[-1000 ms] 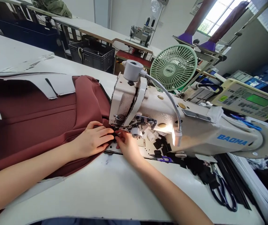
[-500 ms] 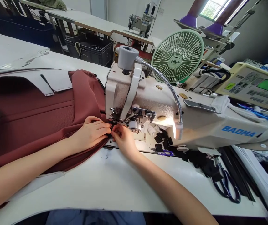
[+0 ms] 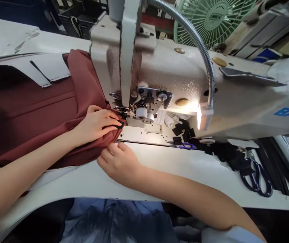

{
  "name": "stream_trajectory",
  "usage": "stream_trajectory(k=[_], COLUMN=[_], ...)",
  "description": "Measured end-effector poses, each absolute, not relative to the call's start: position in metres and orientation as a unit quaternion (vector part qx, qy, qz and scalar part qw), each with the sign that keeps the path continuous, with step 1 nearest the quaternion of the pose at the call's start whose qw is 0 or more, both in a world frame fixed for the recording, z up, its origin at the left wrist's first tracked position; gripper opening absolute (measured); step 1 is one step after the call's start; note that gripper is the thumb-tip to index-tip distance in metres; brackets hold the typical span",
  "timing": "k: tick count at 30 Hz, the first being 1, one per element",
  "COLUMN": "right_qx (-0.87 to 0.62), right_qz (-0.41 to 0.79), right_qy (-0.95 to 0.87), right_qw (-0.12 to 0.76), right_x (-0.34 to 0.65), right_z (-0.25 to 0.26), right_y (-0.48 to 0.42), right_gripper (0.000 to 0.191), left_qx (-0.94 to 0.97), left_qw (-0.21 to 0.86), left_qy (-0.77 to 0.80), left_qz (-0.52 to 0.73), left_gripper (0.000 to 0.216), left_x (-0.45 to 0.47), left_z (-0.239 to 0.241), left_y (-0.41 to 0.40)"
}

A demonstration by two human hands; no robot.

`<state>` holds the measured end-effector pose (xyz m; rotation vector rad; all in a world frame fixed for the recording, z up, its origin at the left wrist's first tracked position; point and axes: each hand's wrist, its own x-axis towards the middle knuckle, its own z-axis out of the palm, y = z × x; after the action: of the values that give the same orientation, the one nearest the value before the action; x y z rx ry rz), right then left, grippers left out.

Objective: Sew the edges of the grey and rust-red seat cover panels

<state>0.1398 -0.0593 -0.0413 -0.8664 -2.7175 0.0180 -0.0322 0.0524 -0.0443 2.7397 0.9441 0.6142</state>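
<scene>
A maroon cover panel [image 3: 45, 109] with white backing pieces lies on the table, its right end beside the needle area of the sewing machine [image 3: 144, 67]. My left hand [image 3: 97, 125] rests palm down on the panel, fingers stretched toward the needle. Under those fingertips is a small black piece [image 3: 120, 124], partly covered. Just in front of the metal plate, my right hand [image 3: 119, 163] is closed at the panel's near edge, with thumb and fingers bent together. The fingers mostly hide the bit of fabric they grip.
Black fabric squares [image 3: 181, 131] and small purple snips [image 3: 186, 145] lie under the machine arm. Large dark-handled scissors [image 3: 257, 179] and black strips [image 3: 273, 165] lie at the right. A lit lamp [image 3: 206, 116] hangs from the machine, and a green fan [image 3: 215, 20] stands behind.
My right hand has moved away from the needle, toward the table's near side, to the panel edge. My left hand stays on the panel. The view has tilted down and come closer.
</scene>
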Motion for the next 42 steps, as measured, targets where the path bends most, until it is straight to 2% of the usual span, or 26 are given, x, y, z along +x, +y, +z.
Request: stream_trajectory(k=[3, 8, 12, 18, 31, 42], right_qx=[-0.319, -0.358, -0.344, -0.346, -0.351, -0.395], right_qz=[-0.008, -0.037, -0.058, -0.048, -0.144, -0.092], right_qy=[-0.939, -0.918, -0.924, -0.927, -0.906, -0.911], right_qw=[0.125, 0.168, 0.156, 0.136, 0.189, 0.073], right_x=[0.148, 0.155, 0.146, 0.147, 0.153, 0.158], right_z=[-0.046, -0.047, -0.045, -0.046, -0.052, -0.052], right_y=[-0.071, -0.057, -0.041, -0.055, -0.059, -0.030], right_gripper=[0.024, 0.022, 0.023, 0.028, 0.023, 0.022], left_qx=[0.924, 0.929, 0.930, 0.918, 0.904, 0.881], left_qw=[0.091, 0.057, 0.027, 0.044, 0.039, 0.071], left_qy=[0.318, 0.314, 0.308, 0.343, 0.381, 0.434], left_qz=[0.194, 0.186, 0.201, 0.194, 0.189, 0.176], left_gripper=[0.024, 0.025, 0.027, 0.032, 0.027, 0.005], left_x=[-0.031, -0.030, -0.029, -0.021, -0.014, -0.006], left_z=[-0.041, -0.043, -0.047, -0.045, -0.048, -0.053], left_y=[0.049, 0.047, 0.049, 0.040, 0.038, 0.079])
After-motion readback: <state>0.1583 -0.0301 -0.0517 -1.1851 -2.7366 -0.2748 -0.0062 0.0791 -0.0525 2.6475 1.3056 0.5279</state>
